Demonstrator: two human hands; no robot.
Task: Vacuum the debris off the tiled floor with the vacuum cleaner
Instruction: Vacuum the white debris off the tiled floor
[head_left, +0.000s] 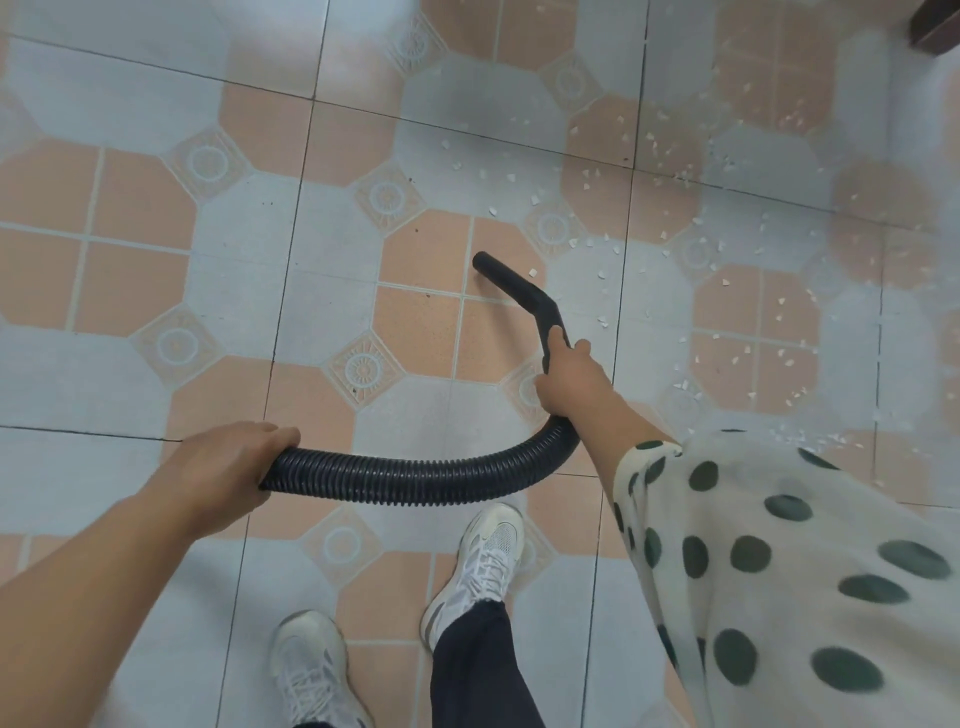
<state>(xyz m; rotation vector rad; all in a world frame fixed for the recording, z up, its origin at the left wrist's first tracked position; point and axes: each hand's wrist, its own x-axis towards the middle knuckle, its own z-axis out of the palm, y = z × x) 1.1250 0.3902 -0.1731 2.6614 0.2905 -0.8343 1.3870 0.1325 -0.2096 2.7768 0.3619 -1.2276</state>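
Note:
A black ribbed vacuum hose (415, 475) curves across the middle of the view and ends in a bent black nozzle (511, 283), whose open end points up-left just above an orange tile. My right hand (569, 376) grips the rigid handle part below the nozzle's bend. My left hand (223, 473) grips the hose further back, at the left. Small white paper scraps (727, 312) lie scattered over the tiled floor (156, 234) to the right of and beyond the nozzle. One scrap (533, 272) lies right beside the nozzle. The vacuum's body is out of view.
My two white sneakers (483, 561) stand at the bottom centre. A loose white sleeve with dark dots (779, 571) covers my right arm. A dark piece of furniture (935, 26) shows at the top right corner. The floor to the left has only a few dark specks.

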